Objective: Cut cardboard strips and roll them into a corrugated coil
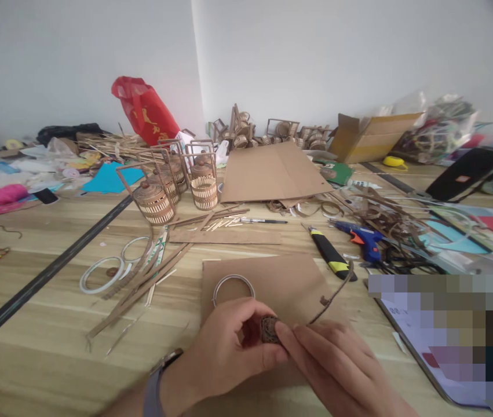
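Note:
My left hand and my right hand meet low in the middle of the view, over a brown cardboard sheet. Both pinch a small coil of brown cardboard strip; its loose tail curves up to the right. A thin metal ring lies on the cardboard just beyond my left thumb. A watch band shows on my left wrist.
Small woven cardboard lanterns stand behind. A yellow-black utility knife, a blue glue gun, a pen, strips, white rings, a folded cardboard, an open box and a red bag lie around.

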`<state>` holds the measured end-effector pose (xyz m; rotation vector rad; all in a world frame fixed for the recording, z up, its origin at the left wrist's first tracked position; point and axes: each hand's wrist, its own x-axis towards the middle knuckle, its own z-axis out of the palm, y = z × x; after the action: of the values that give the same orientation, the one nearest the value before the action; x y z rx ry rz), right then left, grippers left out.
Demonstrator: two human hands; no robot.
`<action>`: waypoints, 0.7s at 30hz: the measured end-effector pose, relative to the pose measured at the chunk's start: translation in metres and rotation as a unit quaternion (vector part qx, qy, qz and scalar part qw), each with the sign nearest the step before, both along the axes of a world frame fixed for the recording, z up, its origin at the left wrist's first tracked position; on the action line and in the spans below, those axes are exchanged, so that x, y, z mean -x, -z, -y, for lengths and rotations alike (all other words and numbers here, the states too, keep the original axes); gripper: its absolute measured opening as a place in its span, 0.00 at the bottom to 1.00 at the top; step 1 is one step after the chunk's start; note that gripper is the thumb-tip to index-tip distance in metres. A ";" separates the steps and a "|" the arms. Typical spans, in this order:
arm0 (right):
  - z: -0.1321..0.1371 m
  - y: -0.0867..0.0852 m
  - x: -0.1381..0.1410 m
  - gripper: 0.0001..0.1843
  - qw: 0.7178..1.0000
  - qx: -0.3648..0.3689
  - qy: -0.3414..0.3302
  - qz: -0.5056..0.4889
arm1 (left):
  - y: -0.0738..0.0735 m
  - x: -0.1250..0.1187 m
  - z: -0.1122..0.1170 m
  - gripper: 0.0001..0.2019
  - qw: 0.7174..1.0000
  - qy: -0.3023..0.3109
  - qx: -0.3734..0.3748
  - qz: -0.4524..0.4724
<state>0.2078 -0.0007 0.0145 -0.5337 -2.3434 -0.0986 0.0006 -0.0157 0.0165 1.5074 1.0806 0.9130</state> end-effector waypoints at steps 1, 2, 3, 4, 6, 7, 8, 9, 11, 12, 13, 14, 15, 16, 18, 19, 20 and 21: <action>0.002 0.001 -0.001 0.20 0.999 0.033 0.000 0.008 | -0.001 0.001 0.001 0.21 1.000 0.019 0.003 0.019; 0.003 0.002 -0.003 0.19 0.998 0.062 0.004 0.008 | -0.002 0.002 0.001 0.22 0.998 0.039 0.015 0.046; 0.004 0.004 -0.005 0.18 0.997 0.083 0.006 0.003 | -0.003 0.003 0.002 0.24 0.995 0.060 0.035 0.077; 0.005 0.006 -0.006 0.17 0.995 0.095 0.010 -0.011 | -0.004 0.004 0.003 0.25 0.989 0.081 0.060 0.109; 0.005 0.011 -0.009 0.16 0.995 0.096 0.016 -0.035 | -0.004 0.005 0.003 0.26 0.974 0.118 0.108 0.160; 0.003 0.012 -0.010 0.16 0.995 0.093 0.020 -0.035 | -0.003 0.004 0.002 0.26 0.969 0.126 0.123 0.173; 0.001 0.012 -0.010 0.15 0.996 0.087 0.021 -0.032 | -0.002 0.004 0.002 0.26 0.967 0.122 0.130 0.182; -0.001 0.011 -0.010 0.15 0.996 0.083 0.023 -0.023 | -0.001 0.002 0.001 0.26 0.968 0.107 0.131 0.185; -0.006 0.007 -0.009 0.15 0.998 0.066 0.016 -0.018 | 0.001 -0.001 -0.001 0.27 0.975 0.055 0.122 0.178; -0.008 0.005 -0.008 0.16 0.998 0.056 0.011 -0.017 | 0.003 -0.002 -0.002 0.28 0.979 0.028 0.114 0.166; -0.010 0.003 -0.007 0.16 0.999 0.048 0.007 -0.015 | 0.004 -0.003 -0.003 0.27 0.984 0.006 0.103 0.148; -0.011 0.002 -0.006 0.16 0.999 0.044 0.007 -0.012 | 0.004 -0.003 -0.003 0.26 0.988 -0.007 0.093 0.127; -0.011 0.002 -0.004 0.16 0.999 0.045 0.008 -0.013 | 0.004 -0.003 -0.003 0.25 0.991 -0.011 0.082 0.108; -0.011 0.004 -0.004 0.16 0.999 0.050 0.009 -0.016 | 0.004 -0.003 -0.002 0.24 0.992 -0.007 0.075 0.100; -0.008 0.009 -0.003 0.16 0.997 0.073 0.019 -0.031 | 0.004 -0.001 -0.002 0.23 0.988 0.025 0.083 0.126; -0.007 0.013 -0.003 0.16 0.995 0.084 0.025 -0.042 | 0.005 0.000 -0.002 0.24 0.982 0.049 0.102 0.151; -0.005 0.015 -0.003 0.16 0.994 0.092 0.030 -0.052 | 0.006 0.001 -0.002 0.26 0.973 0.073 0.128 0.175; -0.003 0.017 -0.003 0.15 0.993 0.097 0.031 -0.056 | 0.008 0.002 -0.003 0.29 0.964 0.096 0.157 0.194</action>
<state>0.2110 0.0024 -0.0027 -0.6899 -2.2384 0.1281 -0.0017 -0.0130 0.0084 1.0921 0.7377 0.8146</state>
